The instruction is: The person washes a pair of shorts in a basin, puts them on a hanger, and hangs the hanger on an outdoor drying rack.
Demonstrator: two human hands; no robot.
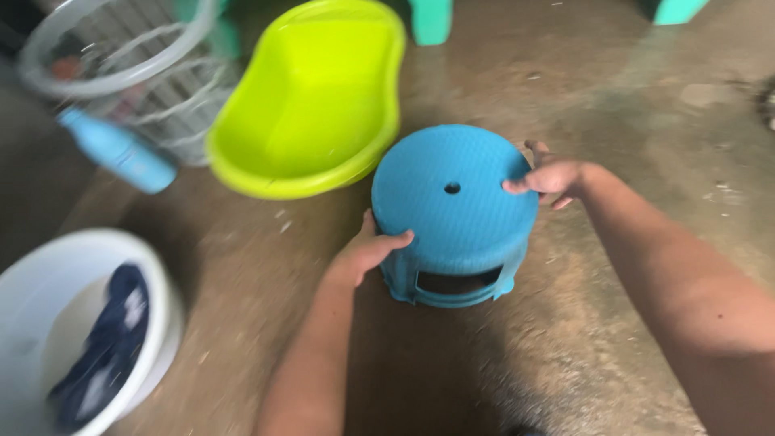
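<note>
A low round blue plastic stool (452, 210) with a small hole in its seat stands on the wet concrete floor at the centre of the head view. My left hand (370, 249) grips its near-left rim, thumb over the seat edge. My right hand (551, 176) grips the far-right rim, fingers curled under and thumb on top. Both forearms reach in from the bottom of the frame.
A lime-green oval tub (315, 105) lies just behind the stool. A white laundry basket (129, 56) and a light-blue bottle (121, 149) are at the upper left. A white bucket (161, 307) holding dark-blue cloth (109, 339) sits at the lower left. Teal legs (429, 20) stand at the top.
</note>
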